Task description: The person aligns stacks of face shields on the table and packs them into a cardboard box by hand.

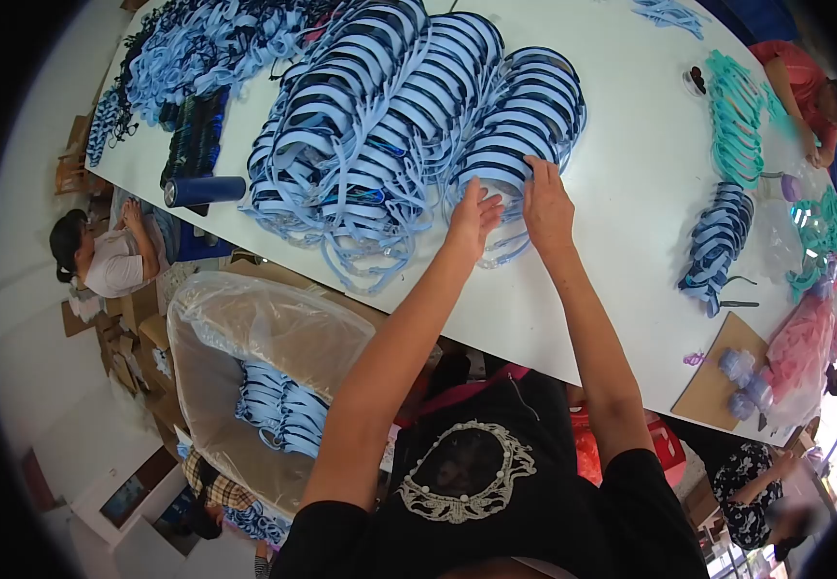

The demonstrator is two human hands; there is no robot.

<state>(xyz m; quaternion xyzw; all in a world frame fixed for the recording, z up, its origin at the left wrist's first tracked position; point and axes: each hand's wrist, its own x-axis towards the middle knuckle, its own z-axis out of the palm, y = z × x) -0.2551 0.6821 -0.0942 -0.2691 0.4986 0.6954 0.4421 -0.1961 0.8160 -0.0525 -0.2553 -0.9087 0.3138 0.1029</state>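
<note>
Light blue and navy curved bands with thin straps lie nested in long rows on the white table. My left hand [474, 220] is at the near end of the right-hand row of bands [523, 116], palm turned partly up, fingers apart and nothing seen in them. Beside it, my right hand [547, 205] reaches forward with fingers stretched, its fingertips touching the front bands of that same row. Both hands are open. Loose straps and clear parts hang around the near end, between and below the hands. Two thicker rows of bands [370, 116] lie to the left.
A dark blue bottle [204, 190] stands left of the rows, near a tangled strap heap [187, 63]. Below the table edge is a plastic-lined box [196, 367] holding more bands. Green bands [735, 121] and a cardboard sheet [718, 372] lie right. Several people are around.
</note>
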